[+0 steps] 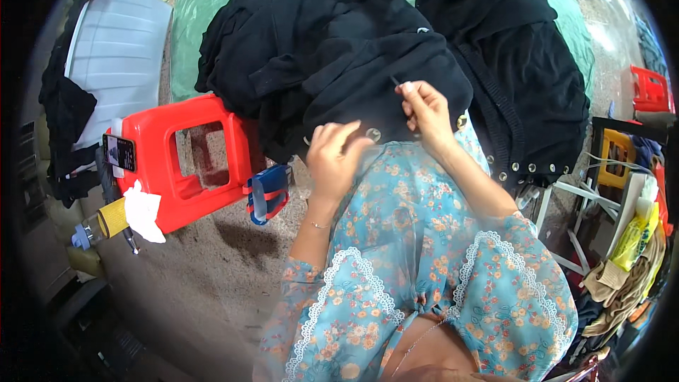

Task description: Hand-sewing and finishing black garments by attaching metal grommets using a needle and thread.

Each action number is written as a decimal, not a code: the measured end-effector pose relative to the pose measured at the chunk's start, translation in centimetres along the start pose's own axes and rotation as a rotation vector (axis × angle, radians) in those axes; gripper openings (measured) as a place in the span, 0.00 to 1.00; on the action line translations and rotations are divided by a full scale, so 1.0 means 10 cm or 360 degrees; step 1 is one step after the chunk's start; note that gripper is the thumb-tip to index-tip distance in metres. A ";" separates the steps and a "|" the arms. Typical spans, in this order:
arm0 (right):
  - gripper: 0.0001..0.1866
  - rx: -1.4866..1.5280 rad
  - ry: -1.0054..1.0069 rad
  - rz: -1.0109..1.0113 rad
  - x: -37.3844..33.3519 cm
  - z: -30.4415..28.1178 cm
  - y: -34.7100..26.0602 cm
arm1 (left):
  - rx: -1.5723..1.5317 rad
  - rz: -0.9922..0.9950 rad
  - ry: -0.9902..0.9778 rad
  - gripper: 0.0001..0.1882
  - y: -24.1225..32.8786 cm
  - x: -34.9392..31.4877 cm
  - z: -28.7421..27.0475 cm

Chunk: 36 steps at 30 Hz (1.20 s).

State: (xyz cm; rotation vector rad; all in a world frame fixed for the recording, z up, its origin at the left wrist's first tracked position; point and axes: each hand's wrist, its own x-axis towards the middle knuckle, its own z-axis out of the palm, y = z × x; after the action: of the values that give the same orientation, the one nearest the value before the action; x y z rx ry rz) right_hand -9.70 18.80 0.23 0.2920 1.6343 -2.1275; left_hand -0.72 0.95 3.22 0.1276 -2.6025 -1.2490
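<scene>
A pile of black knitted garments (276, 35) spreads in front of me, its near edge across my lap. My right hand (430, 114) is closed in a pinch over this cloth. From its fingertips a small thin dark tool (396, 81) sticks out; its exact kind is too small to make out. My left hand (334, 159) is at the near edge of the garment, slightly blurred, with thumb and fingers apart and nothing visible between them. Just beyond its thumb, a round gold-coloured button (373, 134) shows on the black cloth. Another button (462, 122) lies beside my right wrist.
On my left stands a red plastic stool (159, 163) with a phone (119, 152), a white tissue (145, 213) and a bottle (99, 225) by it. A second black garment (523, 85) with buttons lies right, over green sheeting (191, 49). Piled clothes (622, 276) sit at far right.
</scene>
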 end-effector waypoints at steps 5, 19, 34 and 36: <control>0.12 -0.0440 -0.0264 -0.0375 -0.03 -0.04 0.07 | 0.0195 -0.0002 -0.0201 0.05 -0.11 -0.03 0.14; 0.13 -0.1689 -0.0642 -0.0892 -0.20 -0.09 0.02 | -0.0255 -0.0256 0.0061 0.02 -0.12 -0.01 0.18; 0.11 -0.0223 -0.0036 -0.0233 -0.09 -0.07 0.08 | 0.0349 0.0141 -0.0575 0.10 0.03 0.19 0.22; 0.12 -0.0252 -0.0053 -0.0306 -0.06 -0.10 0.16 | 0.0062 0.0027 -0.0612 0.08 -0.05 0.22 0.18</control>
State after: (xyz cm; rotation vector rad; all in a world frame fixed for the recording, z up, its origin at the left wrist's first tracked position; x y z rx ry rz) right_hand -8.49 19.57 -1.17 0.0510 1.8639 -2.1092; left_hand -3.36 1.53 2.15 -0.1420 -2.9415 -1.3291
